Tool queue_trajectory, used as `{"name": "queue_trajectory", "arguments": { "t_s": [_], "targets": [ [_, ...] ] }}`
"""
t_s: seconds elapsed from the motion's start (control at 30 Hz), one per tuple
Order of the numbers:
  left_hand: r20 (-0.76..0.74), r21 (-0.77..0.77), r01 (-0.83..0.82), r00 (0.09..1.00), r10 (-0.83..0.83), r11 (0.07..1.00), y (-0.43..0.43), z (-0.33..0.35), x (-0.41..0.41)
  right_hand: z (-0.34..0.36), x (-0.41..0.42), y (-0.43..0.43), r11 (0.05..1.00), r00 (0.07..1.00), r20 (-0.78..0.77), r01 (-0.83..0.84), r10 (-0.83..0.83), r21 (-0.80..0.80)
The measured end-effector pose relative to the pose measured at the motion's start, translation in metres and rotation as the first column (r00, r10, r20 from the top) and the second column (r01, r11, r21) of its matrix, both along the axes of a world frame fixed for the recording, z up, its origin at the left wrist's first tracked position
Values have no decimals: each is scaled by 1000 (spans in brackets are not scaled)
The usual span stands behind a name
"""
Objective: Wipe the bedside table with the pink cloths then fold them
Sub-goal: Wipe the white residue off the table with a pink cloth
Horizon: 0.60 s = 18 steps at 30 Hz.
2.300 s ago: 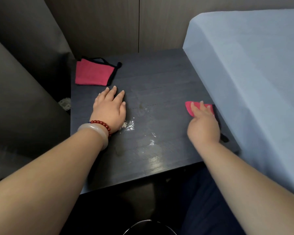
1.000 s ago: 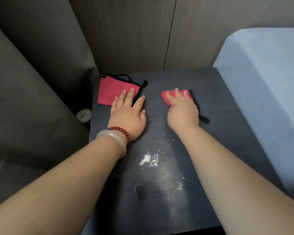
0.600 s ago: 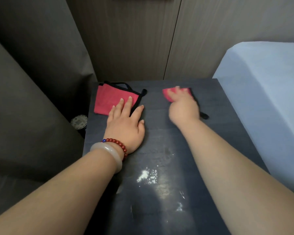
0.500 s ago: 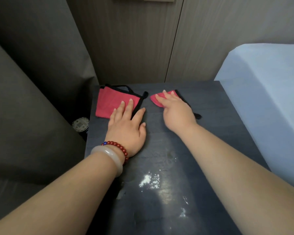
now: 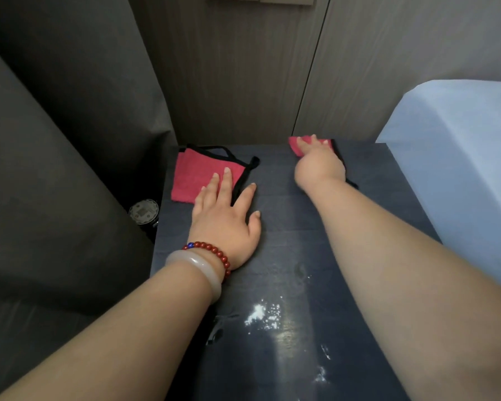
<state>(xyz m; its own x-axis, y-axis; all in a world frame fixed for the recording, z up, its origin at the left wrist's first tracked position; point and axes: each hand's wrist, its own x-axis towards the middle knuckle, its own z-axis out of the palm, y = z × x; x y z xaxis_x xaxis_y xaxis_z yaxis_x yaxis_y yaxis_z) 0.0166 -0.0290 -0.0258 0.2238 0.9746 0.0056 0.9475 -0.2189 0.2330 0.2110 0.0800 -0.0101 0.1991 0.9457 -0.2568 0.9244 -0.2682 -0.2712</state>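
Since half a second ago, the right hand (image 5: 318,164) has pushed its cloth (image 5: 295,144) flat-palmed to the surface's (image 5: 368,209) back edge, upper centre. Left hand (image 5: 226,218) lies open, fingertips on the second cloth (image 5: 198,176), upper left. Better to press evenly and sweep back over the white specks (image 5: 262,312) lower down.

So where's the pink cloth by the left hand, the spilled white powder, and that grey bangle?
pink cloth (image 5: 194,176): head view, middle of its pink face.
white powder (image 5: 258,312): head view, densest patch.
grey bangle (image 5: 197,263): head view, top of the band.
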Motion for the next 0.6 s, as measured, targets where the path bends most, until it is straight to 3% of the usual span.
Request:
{"name": "queue_trajectory", "arguments": {
  "t_s": [0.07, 0.2, 0.27, 0.37, 0.43, 0.6],
  "targets": [
    [2, -4, -1, 1000, 1, 1000, 0, 0, 0, 2, -14, -8, 999, 998, 36, -44, 43, 31],
    [15, -9, 3, 1000, -3, 1000, -2, 1, -1, -8, -40, -70, 936, 964, -14, -254, 266, 245],
    [28, -5, 0, 1000, 0, 1000, -2, 1, -2, -10, -25, -87, 923, 965, -27, -242, 262, 299],
    [46, 5, 1, 999, -1, 1000, -3, 1, -2, -7, 13, -67, 974, 995, 4, -96, 98, 204],
    [56, 8, -5, 998, 4, 1000, -3, 1, -2, -3, 15, -51, 988, 997, 7, -77, 77, 135],
    [69, 11, -10, 998, 9, 1000, -1, 0, -2, -4, -35, -63, 932, 945, -49, -309, 323, 188]
  ]
}}
